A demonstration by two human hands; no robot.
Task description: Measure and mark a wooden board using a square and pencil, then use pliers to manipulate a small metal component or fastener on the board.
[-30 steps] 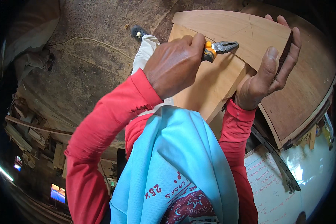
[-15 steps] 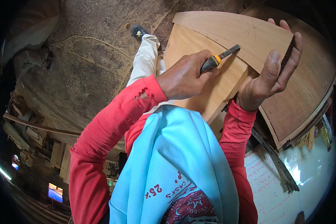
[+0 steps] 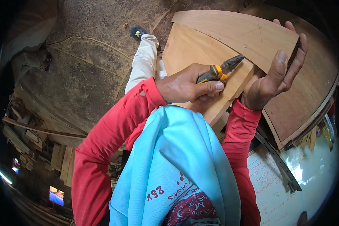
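My left hand (image 3: pixel 190 84) is closed round the yellow-and-black handles of a pair of pliers (image 3: pixel 229 66). The dark jaws point up and right, their tip close to the near edge of a curved wooden board (image 3: pixel 218 28). That board overlaps a thick, pale wooden block (image 3: pixel 188 49). At the board's right end is my right hand (image 3: pixel 271 83), thumb on the near side and fingers reaching round behind the end. Part of its grip is hidden by the board. Faint pencil lines cross the board's face.
A large brown curved panel (image 3: pixel 301 94) lies under and right of the board. A white written-on sheet (image 3: pixel 275 188) and a dark metal bar (image 3: pixel 278 162) are at lower right. Wood offcuts (image 3: pixel 60 158) are stacked at lower left. A cord (image 3: pixel 90 39) crosses the dusty floor.
The pliers have turned in my left hand, so both jaws and handles now show. The hand has shifted slightly down. My right hand stays at the board's end.
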